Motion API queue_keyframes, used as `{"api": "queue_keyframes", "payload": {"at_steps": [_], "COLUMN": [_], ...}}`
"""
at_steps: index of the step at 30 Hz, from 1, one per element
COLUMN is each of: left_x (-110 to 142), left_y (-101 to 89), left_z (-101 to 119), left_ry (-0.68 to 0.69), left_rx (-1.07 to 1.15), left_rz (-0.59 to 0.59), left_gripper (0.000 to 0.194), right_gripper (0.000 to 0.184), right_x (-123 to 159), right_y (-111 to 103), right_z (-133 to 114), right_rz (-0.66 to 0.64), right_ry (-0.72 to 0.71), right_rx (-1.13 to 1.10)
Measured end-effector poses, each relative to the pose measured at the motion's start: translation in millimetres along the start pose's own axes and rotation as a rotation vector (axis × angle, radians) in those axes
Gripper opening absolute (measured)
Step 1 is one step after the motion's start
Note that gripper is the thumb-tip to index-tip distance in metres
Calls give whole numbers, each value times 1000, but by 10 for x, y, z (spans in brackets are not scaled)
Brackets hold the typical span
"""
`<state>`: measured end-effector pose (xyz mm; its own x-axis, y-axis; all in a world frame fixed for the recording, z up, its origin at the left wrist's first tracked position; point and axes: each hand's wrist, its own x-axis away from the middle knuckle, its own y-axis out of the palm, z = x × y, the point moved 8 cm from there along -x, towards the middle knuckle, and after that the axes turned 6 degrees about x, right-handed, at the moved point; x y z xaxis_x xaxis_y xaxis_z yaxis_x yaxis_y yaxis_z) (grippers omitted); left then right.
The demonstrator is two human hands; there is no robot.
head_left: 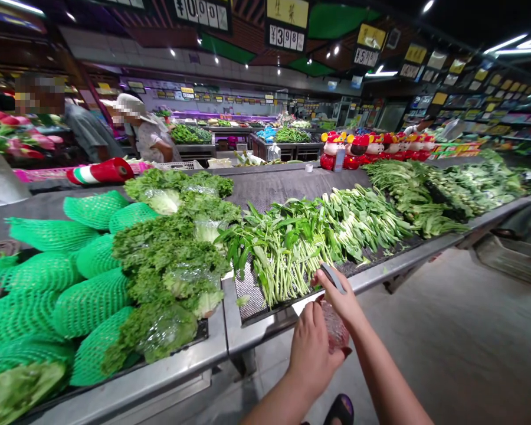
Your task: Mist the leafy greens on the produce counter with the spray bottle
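My left hand [312,348] is wrapped around a clear plastic bottle with a reddish tint [335,326], low in front of the metal edge of a produce stand [265,327]. My right hand [340,293] sits on top of the bottle, its fingers pinched around a grey cap or lid [333,276]. Just beyond my hands lie bundles of long-stemmed leafy greens [283,248] on a black mesh mat.
Heads of lettuce in clear wrap [172,265] and vegetables in green foam netting [71,283] fill the left of the stand. More bunched greens [425,189] stretch to the right. Two people [146,133] stand behind the stand. Bare floor [460,342] lies to the right.
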<state>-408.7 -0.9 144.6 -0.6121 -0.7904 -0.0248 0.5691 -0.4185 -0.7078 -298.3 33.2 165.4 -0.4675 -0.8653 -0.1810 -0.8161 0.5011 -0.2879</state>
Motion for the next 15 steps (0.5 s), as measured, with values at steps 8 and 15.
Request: {"api": "queue_keyframes", "payload": {"at_steps": [8,15], "left_x": [118,208], "left_y": [237,490], "left_z": [-44,-106], "left_ry": [-31,-67], "left_rx": [-25,-25], "left_rz": [-29,-122], "left_gripper": [78,70], "right_gripper": [34,38], "right_x": [209,383], "right_y": [-47,-142], "right_z": [247,492], "right_rz": [4,54], "right_ry": [50,80], "right_rx": [-15,119]}}
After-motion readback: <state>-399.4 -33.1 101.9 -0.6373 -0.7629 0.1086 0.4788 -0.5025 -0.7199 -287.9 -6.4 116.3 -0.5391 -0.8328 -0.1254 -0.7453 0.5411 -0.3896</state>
